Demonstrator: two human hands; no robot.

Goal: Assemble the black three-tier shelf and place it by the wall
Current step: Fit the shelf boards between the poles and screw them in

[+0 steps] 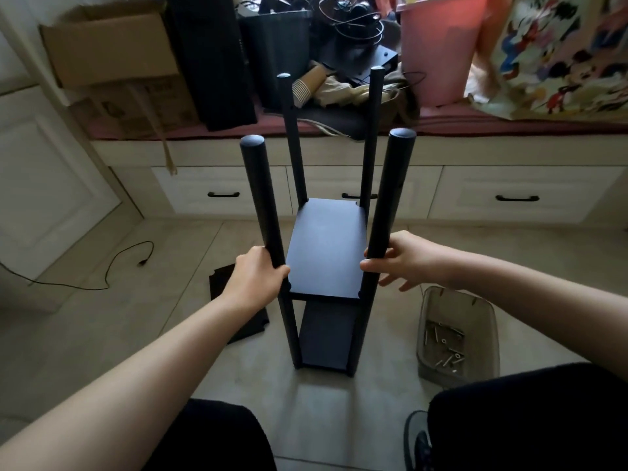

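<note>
Shelf (325, 246) stands upright on floor (170, 300), 2 tiers fitted. Left hand (256, 278) grips front-left post (263, 202); right hand (399, 258) pinches front-right post (390, 198), apparently steadying. Third panel (238, 300) lies beside.

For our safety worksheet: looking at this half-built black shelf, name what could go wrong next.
1. The third panel lies on the floor, so the posts' tops are unbraced; the left hand and right hand could splay them.
2. The tall narrow shelf frame might tip.
3. The open screw tub sits nearby and could get knocked over.
</note>
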